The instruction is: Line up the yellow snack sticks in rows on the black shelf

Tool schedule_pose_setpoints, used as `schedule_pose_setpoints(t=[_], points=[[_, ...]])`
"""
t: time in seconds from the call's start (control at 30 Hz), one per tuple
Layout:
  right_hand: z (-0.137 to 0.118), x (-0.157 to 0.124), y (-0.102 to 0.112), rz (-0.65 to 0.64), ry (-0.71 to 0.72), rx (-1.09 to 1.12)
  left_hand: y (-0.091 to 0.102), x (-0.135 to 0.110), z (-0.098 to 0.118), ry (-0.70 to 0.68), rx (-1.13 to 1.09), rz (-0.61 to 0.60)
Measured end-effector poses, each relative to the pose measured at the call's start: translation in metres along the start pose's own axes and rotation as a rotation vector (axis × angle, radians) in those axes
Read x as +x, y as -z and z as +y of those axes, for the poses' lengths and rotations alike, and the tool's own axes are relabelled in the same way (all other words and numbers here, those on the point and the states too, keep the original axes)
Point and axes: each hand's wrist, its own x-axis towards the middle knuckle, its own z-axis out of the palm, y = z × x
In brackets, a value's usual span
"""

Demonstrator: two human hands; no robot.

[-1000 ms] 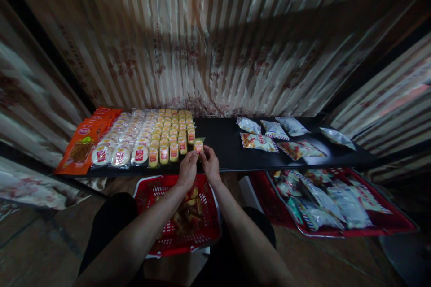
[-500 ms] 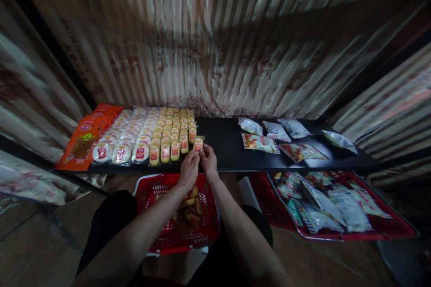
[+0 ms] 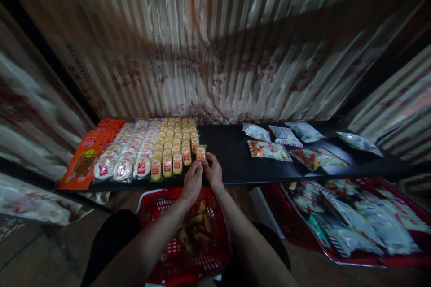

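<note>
A small yellow wrapped cake [image 3: 200, 153] with a red and white label stands upright at the right end of the yellow rows, near the shelf's front edge. My left hand [image 3: 192, 183] pinches its lower left part. From the right, my right hand [image 3: 213, 172] grips the same packet with bent fingers. Just left of it are rows of like yellow wrapped cakes [image 3: 177, 164], leaning one behind another. Beyond those come rows of round white packets [image 3: 123, 169] with red labels. Below my forearms, a red basket [image 3: 143, 202] holds more yellow packets.
Orange bags [image 3: 81, 161] overlap at the left end of the black shelf [image 3: 224, 143]. Several white and red pillow bags [image 3: 269, 150] lie on its right part. A second red basket [image 3: 340, 258] full of such bags stands below right. Striped curtain [image 3: 208, 54] hangs behind.
The view has tilted up slightly, so the shelf and baskets appear lower in the picture. Both hands remain on the same cake packet at the front end of the row.
</note>
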Motion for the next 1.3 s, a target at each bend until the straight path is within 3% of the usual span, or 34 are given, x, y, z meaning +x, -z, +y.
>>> schedule_pose_setpoints(t=[0.87, 1.3], points=[[-0.005, 0.012, -0.008, 0.005, -0.008, -0.065, 0.0, 0.017, -0.009, 0.005, -0.018, -0.015], [-0.006, 0.013, -0.01, 0.019, 0.005, -0.024, 0.0, 0.016, 0.004, -0.026, 0.047, -0.007]])
